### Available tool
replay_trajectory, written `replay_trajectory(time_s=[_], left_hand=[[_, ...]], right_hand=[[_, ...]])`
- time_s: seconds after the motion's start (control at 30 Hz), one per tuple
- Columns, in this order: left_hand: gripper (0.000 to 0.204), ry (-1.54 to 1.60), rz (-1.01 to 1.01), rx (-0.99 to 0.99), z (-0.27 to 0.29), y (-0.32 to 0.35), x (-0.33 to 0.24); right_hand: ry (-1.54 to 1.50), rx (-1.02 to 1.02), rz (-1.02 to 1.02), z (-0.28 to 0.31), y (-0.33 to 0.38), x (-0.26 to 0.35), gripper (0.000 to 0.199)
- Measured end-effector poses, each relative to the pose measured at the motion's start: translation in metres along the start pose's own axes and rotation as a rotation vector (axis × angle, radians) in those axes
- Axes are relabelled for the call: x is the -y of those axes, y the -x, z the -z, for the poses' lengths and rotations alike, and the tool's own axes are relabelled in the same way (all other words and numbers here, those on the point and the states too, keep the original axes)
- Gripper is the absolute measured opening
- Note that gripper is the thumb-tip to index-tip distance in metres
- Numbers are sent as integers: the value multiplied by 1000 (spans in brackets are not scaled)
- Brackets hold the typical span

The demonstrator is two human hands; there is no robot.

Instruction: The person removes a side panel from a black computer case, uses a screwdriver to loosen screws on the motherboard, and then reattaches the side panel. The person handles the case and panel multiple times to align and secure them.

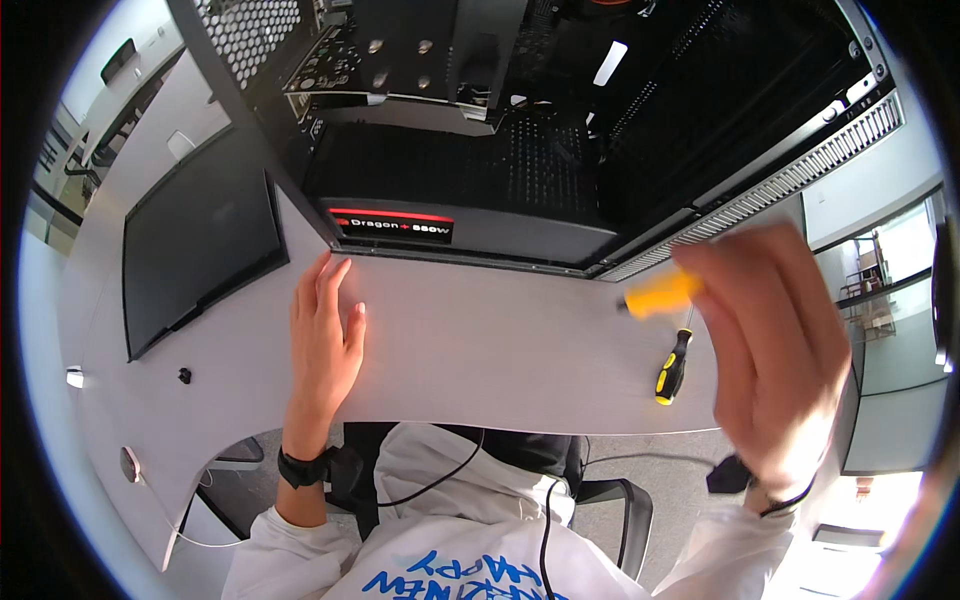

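Note:
A black computer case (pixel 640 230) stands on the table with its side off, the power supply (pixel 520 230) visible low inside. My left hand (pixel 325 325) rests on the tabletop with fingers stretched out, its fingertips at the lower edge of the case. My right hand (pixel 775 340) is raised near the case's right corner, closed around a yellow-handled screwdriver (pixel 662 296). Motion smears this tool; a dark end points left, and most of it is hidden by the fingers. Below it, a second screwdriver (pixel 674 370) with a black and yellow handle lies on the table, apart from both hands.
On the left of the light table (pixel 480 350) lies a flat black panel (pixel 205 235). A small black piece (pixel 185 376) lies below it. Near the left edge is a round object (pixel 130 463) with a white cable. A chair (pixel 625 515) is under me.

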State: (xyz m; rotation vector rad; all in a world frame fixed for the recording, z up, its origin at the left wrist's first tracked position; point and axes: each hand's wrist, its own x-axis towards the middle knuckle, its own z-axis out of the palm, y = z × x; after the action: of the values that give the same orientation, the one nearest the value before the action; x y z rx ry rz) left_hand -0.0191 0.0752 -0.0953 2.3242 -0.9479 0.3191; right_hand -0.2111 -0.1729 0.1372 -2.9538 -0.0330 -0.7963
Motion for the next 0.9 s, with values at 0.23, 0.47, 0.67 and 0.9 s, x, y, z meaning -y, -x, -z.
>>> replay_trajectory(time_s=[0.23, 0.47, 0.67, 0.9], left_hand=[[56, 53, -4, -9, 1, 2, 1], [62, 49, 9, -22, 2, -2, -3], [60, 59, 36, 9, 4, -3, -7], [57, 21, 30, 30, 4, -3, -5]], right_hand=[[404, 175, 206, -26, -70, -29, 8], [441, 39, 327, -19, -87, -70, 17], [303, -461, 596, -30, -65, -90, 29], [949, -447, 546, -53, -65, -89, 25]])
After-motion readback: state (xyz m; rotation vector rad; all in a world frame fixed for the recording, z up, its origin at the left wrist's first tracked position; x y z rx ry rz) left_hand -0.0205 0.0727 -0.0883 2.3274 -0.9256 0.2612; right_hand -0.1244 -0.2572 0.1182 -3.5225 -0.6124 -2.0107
